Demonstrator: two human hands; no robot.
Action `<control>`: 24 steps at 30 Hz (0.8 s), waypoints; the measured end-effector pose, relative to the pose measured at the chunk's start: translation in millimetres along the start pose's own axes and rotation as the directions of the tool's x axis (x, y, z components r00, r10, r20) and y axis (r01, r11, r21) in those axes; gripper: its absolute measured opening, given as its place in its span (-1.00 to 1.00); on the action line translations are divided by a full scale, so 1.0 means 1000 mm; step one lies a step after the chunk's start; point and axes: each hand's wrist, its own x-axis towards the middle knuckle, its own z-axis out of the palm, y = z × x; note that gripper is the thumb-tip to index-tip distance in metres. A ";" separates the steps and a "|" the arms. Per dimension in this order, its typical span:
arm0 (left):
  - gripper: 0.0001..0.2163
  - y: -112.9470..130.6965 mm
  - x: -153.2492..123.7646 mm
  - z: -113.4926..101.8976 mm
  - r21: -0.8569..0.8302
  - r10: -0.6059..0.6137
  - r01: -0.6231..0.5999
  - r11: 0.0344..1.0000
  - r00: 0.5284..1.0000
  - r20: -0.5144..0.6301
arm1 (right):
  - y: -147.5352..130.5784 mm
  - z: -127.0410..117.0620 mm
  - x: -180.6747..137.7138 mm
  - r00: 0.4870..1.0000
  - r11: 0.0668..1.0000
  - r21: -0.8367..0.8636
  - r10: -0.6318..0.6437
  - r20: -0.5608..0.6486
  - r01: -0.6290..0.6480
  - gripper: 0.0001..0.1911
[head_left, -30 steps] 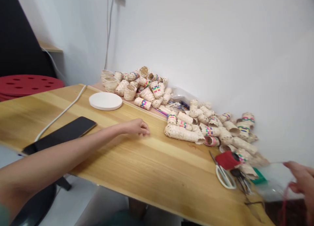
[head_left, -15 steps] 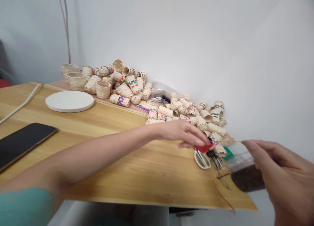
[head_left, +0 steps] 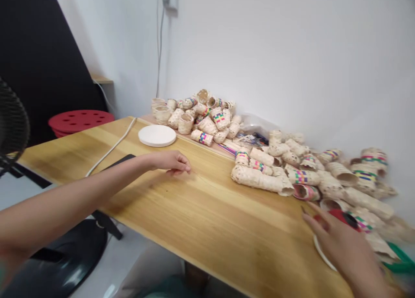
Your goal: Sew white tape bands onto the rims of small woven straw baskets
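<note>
My left hand [head_left: 175, 163] is closed in a pinch above the middle-left of the table. A very thin thread [head_left: 207, 179] runs from its fingertips to the right and fades out over the wood. My right hand [head_left: 340, 242] is at the right side, blurred, with thumb and forefinger stretched forward and close together. A small dark tip shows at those fingers; what it belongs to is unclear. Under and behind this hand are a red object with a black part [head_left: 352, 220] and a white scissor handle [head_left: 324, 252], both partly hidden.
Small woven bamboo baskets and tubes [head_left: 259, 179] are heaped along the wall. A white round disc [head_left: 157, 136], a white cable [head_left: 112, 147] and a mostly covered dark phone [head_left: 125, 158] lie to the left. A red stool [head_left: 81, 116] and a fan [head_left: 13, 121] stand beyond the table's left end.
The view has turned left. My left hand has moved left, away from the scissors. The clear container with dark contents, earlier in my right hand, is out of sight; that hand is now beside the red object.
</note>
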 end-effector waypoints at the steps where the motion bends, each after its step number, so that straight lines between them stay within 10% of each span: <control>1: -0.65 0.008 0.002 0.006 -0.003 0.000 0.000 1.000 0.999 0.044 | -0.031 0.001 0.000 0.996 0.983 0.171 -0.080 0.041 0.072 -0.44; 4: -0.69 0.035 0.012 0.027 -0.014 0.050 -0.048 0.999 0.979 0.196 | -0.125 0.005 0.000 0.912 0.773 0.591 -0.383 0.148 0.229 -0.49; 8: -0.72 0.051 0.019 0.041 -0.072 0.114 -0.101 0.992 0.971 0.210 | -0.184 0.031 0.004 0.828 0.537 0.842 -0.450 0.334 -0.048 -0.56; 15: -0.72 0.020 0.015 0.026 -0.043 0.092 -0.088 0.995 0.990 0.104 | -0.139 0.052 0.003 0.864 0.538 0.823 -0.313 0.395 -0.181 -0.59; 24: -0.75 -0.008 0.017 0.022 0.144 0.072 -0.070 0.987 0.997 -0.008 | -0.081 0.029 -0.005 0.961 0.898 0.440 -0.133 0.241 0.014 -0.56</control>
